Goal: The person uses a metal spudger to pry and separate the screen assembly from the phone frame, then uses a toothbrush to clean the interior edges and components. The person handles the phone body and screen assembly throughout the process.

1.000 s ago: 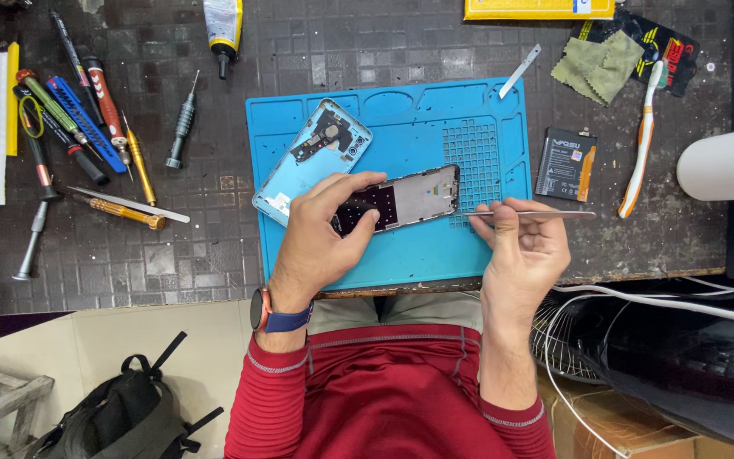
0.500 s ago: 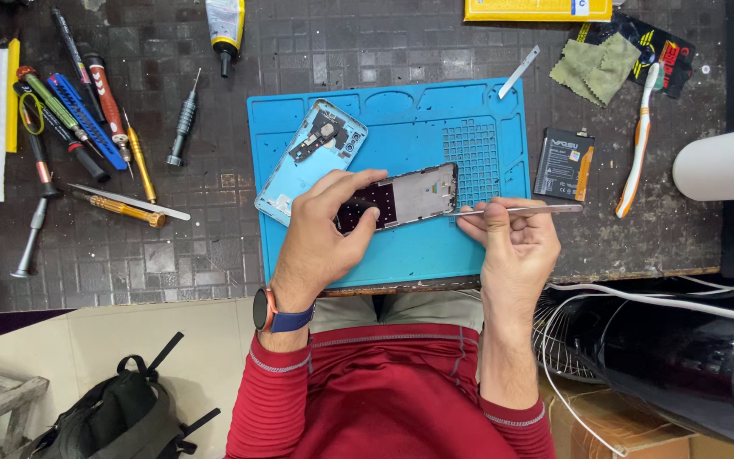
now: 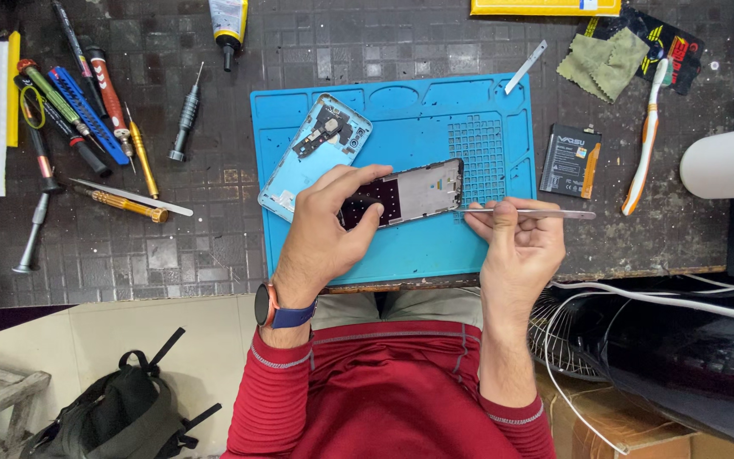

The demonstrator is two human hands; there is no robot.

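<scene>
Left hand clamps the dark end of a phone frame, thumb and fingers closed on it, frame lying on the blue mat near its middle. Right hand pinches a thin metal pry tool between thumb and fingers, tool lying level with its tip just at the frame's right end. A light-blue back cover lies tilted on the mat just left of the frame, a battery sits off the mat to the right, screwdrivers scattered far left.
</scene>
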